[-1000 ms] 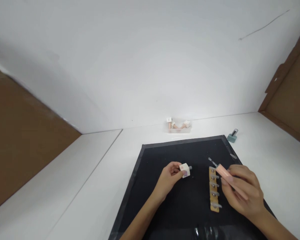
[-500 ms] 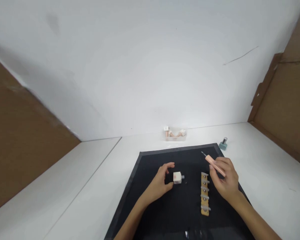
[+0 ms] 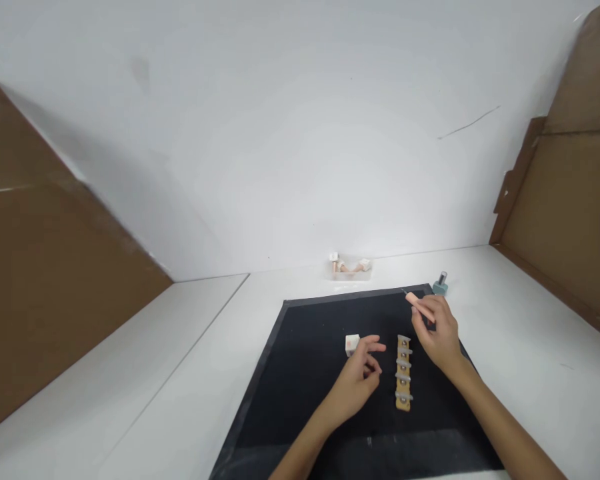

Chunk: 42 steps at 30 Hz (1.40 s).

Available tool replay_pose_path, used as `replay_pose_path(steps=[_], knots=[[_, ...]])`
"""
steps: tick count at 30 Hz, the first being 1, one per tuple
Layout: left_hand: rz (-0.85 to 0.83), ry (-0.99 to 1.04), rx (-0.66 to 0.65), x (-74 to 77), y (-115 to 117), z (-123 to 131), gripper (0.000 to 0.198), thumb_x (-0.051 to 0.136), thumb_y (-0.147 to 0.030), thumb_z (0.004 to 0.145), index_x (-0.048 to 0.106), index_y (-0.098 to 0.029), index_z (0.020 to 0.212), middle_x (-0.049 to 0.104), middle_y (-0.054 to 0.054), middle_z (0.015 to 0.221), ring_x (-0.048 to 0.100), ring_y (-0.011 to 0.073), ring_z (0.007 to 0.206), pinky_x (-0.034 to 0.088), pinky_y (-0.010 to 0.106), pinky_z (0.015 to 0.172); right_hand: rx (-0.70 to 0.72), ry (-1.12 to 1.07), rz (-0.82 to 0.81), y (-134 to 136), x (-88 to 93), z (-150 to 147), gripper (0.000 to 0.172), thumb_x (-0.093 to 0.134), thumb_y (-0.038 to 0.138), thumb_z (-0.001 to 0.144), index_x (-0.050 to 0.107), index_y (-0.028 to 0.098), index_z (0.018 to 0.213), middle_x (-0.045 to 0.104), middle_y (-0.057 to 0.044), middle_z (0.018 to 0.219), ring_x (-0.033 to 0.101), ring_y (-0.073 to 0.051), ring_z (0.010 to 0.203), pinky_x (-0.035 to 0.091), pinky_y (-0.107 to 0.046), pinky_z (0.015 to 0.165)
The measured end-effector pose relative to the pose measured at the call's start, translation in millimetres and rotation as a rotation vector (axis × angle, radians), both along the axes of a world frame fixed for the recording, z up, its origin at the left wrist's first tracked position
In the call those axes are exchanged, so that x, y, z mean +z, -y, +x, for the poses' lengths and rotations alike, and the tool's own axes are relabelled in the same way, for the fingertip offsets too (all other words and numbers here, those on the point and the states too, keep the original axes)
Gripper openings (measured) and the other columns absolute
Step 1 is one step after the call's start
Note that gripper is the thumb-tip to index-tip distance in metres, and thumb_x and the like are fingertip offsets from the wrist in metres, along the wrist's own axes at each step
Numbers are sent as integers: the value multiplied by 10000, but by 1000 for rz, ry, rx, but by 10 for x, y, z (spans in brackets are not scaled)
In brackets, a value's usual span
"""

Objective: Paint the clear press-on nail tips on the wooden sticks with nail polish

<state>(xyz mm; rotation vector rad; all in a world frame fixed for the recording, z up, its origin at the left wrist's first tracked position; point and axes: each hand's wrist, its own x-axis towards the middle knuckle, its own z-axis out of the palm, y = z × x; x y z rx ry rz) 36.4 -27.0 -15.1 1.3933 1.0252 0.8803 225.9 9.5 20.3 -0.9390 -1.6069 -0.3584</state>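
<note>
My right hand [image 3: 439, 333] grips the peach cap of a nail polish brush [image 3: 420, 307], its thin brush end pointing up and left. Standing on the black mat is a white nail polish bottle [image 3: 351, 343], partly hidden behind my left hand [image 3: 359, 379]. That hand has its fingers apart with nothing in them, between the bottle and a tan strip [image 3: 403, 390]. Along the strip sit several clear false nail tips [image 3: 403, 364], each lying crosswise. My right hand is above and to the right of the strip.
The black mat [image 3: 300, 400] covers part of the white table [image 3: 190, 380]. Behind it, a clear tray [image 3: 353, 275] holds several white-and-peach bottles. A teal polish bottle [image 3: 440, 287] is by the mat's far right corner. Cardboard panels [image 3: 570, 200] flank both sides.
My left hand has moved right, away from the white bottle and toward the strip. The brush is still in my right hand. The view has shifted slightly.
</note>
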Motion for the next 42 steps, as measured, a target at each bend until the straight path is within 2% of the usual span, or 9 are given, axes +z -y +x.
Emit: replay_pose_path(steps=[5,8,14,19,25,33,37,40,42], knots=[[-76,-196,-124,-37,-104,107,611,451,-32,729,321,-170,1310,499,161,1249,498,41,591,409,214,579,1,-9,-29,3,-32,25,151,516,81,829,517,200,923,571,-48,786,593,-173,678,494,-265,494],[-70,-225,-159,-14,-189,158,650,423,-46,773,255,-216,1377,464,172,1342,491,17,525,390,188,501,5,-16,-58,4,-55,33,137,509,101,831,522,205,920,573,-50,786,594,-175,677,487,-259,480],[-106,-272,-323,67,-427,269,932,500,9,695,60,-295,1459,320,202,1480,474,-3,429,387,178,386,15,-37,-128,0,-105,48,111,493,138,840,543,217,899,592,-56,791,608,-186,680,506,-279,508],[-121,-279,-436,133,-546,345,1062,489,87,605,13,-324,1461,340,188,1475,473,-16,407,402,166,377,25,-51,-174,-13,-138,51,118,497,145,834,558,219,903,600,-58,802,615,-191,694,518,-290,528],[-130,-289,-475,126,-593,359,1011,499,68,597,114,-294,1459,424,181,1421,479,-10,409,371,151,355,32,-52,-196,-23,-136,58,124,493,142,838,564,212,912,606,-64,815,621,-200,728,529,-310,574],[-41,-323,-443,97,-534,312,894,606,0,582,338,-265,1392,569,111,1274,469,23,443,390,187,424,63,-80,-218,-23,-127,52,117,501,143,831,559,215,901,602,-62,813,610,-193,703,509,-298,531],[63,-340,-359,83,-473,242,796,720,-13,502,537,-220,1248,648,23,1019,422,49,536,383,201,532,78,-118,-233,-17,-90,38,102,524,150,809,571,218,868,605,-57,803,602,-188,682,490,-294,519],[76,-323,-341,93,-408,181,664,787,-72,452,645,-187,1091,604,-38,779,419,68,545,381,214,544,82,-183,-252,-25,-25,57,76,545,173,786,577,220,837,606,-53,788,590,-190,678,470,-297,520],[67,-292,-330,117,-360,137,501,794,-126,468,684,-169,954,560,-43,735,459,84,570,409,224,561,72,-254,-274,-39,31,92,52,558,197,779,574,216,824,600,-49,775,572,-187,663,446,-289,501]])
